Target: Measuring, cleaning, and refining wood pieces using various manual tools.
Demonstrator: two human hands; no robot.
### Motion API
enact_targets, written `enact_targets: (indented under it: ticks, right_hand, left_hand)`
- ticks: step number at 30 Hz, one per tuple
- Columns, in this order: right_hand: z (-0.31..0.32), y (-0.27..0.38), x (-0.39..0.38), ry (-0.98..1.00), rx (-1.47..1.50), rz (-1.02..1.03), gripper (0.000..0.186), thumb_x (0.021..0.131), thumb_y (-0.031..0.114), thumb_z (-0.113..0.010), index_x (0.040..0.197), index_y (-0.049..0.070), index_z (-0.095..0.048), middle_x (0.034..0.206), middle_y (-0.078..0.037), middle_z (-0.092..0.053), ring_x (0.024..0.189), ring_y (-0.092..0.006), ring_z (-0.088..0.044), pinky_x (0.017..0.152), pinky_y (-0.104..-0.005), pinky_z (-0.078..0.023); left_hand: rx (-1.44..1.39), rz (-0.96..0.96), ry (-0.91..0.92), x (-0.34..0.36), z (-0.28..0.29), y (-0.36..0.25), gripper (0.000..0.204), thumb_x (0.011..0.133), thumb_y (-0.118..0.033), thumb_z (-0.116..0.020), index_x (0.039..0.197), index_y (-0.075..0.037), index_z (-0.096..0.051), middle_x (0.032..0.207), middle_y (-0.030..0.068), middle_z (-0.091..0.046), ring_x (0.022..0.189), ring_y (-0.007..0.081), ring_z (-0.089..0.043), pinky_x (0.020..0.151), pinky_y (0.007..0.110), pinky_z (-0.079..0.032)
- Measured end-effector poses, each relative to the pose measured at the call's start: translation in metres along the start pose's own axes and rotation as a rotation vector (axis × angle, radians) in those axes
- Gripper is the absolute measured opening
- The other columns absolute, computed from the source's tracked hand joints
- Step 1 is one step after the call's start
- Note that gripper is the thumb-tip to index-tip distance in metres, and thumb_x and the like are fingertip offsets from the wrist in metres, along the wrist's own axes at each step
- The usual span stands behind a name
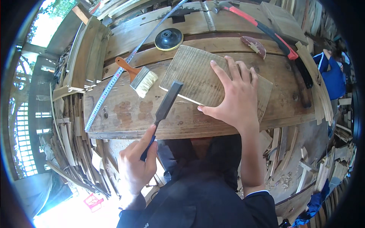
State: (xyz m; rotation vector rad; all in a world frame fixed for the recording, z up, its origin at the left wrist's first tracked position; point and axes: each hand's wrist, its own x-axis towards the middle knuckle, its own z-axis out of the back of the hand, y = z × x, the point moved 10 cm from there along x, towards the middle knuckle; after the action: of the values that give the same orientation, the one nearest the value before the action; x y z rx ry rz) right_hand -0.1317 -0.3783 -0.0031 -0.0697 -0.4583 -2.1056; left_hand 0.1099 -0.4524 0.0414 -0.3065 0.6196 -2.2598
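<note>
Dark top [190, 193] up front | left hand [137, 163] fingers curled round chisel [169, 100] | right hand [240, 97] fingers spread on board [195, 72] | looks partway tbh, can't tell what's left

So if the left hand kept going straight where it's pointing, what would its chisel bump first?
Probably the wooden board: the chisel in the left hand already overlaps it in view, though their height gap is unclear.

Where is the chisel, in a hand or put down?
In a hand: the left hand is wrapped around the blue handle of the chisel.
</note>
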Motion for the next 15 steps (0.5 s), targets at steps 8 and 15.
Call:
enact_targets:
  ticks: [8,15]
  right_hand:
    - [0.001,-0.001,0.001,-0.012,0.032,0.050,0.098,0.058,0.054,-0.085,0.145,0.025,-0.051,0.149,-0.012,-0.046,0.140,-0.0338,-0.039,0.120,-0.0528,-0.021]
    - [0.002,-0.003,-0.001,-0.025,0.019,0.034,0.098,0.058,0.054,-0.086,0.145,0.025,-0.052,0.149,-0.012,-0.046,0.140,-0.0334,-0.039,0.120,-0.0530,-0.021]
  left_hand:
    - [0.057,0.096,0.011,-0.007,0.010,-0.003,0.040,0.087,-0.003,-0.069,0.127,-0.008,-0.069,0.066,0.0144,-0.063,0.054,0.0234,-0.061,0.054,0.033,-0.045]
    - [0.052,-0.031,-0.052,-0.001,0.004,-0.014,0.041,0.086,-0.002,-0.070,0.127,-0.007,-0.069,0.064,0.0141,-0.064,0.052,0.0226,-0.062,0.053,0.033,-0.045]
